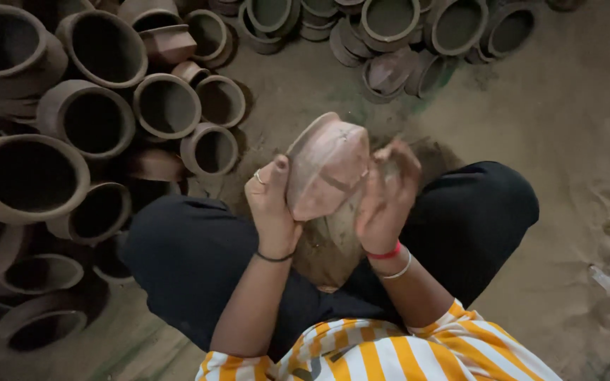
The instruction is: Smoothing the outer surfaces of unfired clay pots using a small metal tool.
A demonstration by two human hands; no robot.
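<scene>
Stacked clay pots (86,120) crowd the left, just beside the person's knee; a careless elbow could topple them. Left hand (271,204) clasps the reddish clay pot (326,166), held tilted above the lap. Right hand (386,197) presses its other side, fingers curled and blurred. Too hard a push might crack it or slip it onto the sandy floor (566,141).
</scene>
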